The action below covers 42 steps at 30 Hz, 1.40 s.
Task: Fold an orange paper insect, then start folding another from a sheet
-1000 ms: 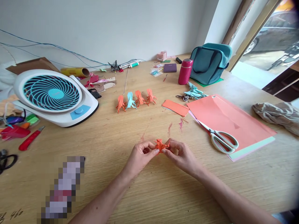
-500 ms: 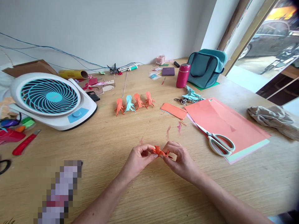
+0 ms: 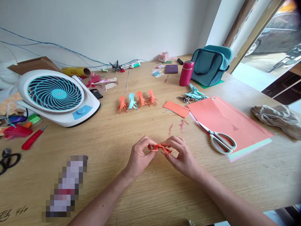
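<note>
Between my two hands, just above the wooden table, is a small orange origami figure (image 3: 162, 148) with thin folded limbs. My left hand (image 3: 141, 153) pinches its left end between thumb and fingers. On the other side, my right hand (image 3: 182, 157) has thumb and fingers closed on the figure's right part. Fingertips hide some of the folds. Farther back stands a row of finished-looking paper figures: an orange one (image 3: 122, 104) at the left end, a light blue one (image 3: 132, 101) beside it, then two more orange ones (image 3: 152, 97).
White-handled scissors (image 3: 223, 142) lie on orange paper sheets (image 3: 235, 119) at right, near orange strips (image 3: 176, 108). Behind are light blue folded papers (image 3: 195, 93), a pink flask (image 3: 187, 73) and a teal bag (image 3: 209, 66). A fan (image 3: 80, 111) and red cutter (image 3: 33, 139) are left.
The orange figure has turned a little in my fingers, and my right fingers have shifted along its top. The whole view has moved slightly.
</note>
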Each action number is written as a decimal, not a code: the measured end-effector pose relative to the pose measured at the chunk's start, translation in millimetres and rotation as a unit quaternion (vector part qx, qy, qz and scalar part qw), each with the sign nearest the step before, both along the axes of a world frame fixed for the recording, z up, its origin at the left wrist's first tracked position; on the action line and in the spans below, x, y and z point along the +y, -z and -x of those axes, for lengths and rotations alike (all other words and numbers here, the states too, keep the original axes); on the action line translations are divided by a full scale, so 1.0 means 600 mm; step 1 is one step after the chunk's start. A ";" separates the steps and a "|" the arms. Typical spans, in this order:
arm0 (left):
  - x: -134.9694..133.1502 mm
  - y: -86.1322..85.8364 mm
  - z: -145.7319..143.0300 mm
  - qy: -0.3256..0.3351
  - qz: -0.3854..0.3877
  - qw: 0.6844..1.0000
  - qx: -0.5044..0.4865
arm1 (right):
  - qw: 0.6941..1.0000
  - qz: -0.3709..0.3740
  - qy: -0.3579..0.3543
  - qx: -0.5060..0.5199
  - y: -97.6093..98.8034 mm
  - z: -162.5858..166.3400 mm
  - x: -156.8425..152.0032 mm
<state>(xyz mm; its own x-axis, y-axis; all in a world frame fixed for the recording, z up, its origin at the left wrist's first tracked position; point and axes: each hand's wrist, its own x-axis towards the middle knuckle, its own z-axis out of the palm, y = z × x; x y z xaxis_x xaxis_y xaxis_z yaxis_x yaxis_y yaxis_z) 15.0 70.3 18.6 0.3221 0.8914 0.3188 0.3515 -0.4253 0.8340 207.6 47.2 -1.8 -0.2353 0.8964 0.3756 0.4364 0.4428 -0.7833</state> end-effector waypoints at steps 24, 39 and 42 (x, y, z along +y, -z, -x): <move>0.237 0.032 0.050 -0.177 0.307 0.935 0.000 | 0.972 0.157 0.076 0.160 0.022 -0.020 0.026; 0.264 0.080 0.080 -0.158 0.257 0.946 0.116 | 0.988 0.087 0.052 0.114 0.001 -0.024 0.008; 0.241 0.087 0.091 -0.150 0.149 0.969 0.130 | 0.994 0.046 0.061 0.079 0.014 -0.025 0.018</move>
<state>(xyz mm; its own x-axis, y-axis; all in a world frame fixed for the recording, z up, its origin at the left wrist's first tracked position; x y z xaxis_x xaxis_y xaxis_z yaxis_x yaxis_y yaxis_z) -39.4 215.0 -33.8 0.0695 0.9973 -0.0246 0.6370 -0.0254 0.7704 222.6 58.2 -9.9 -0.0680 0.9471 0.3137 0.3500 0.3170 -0.8815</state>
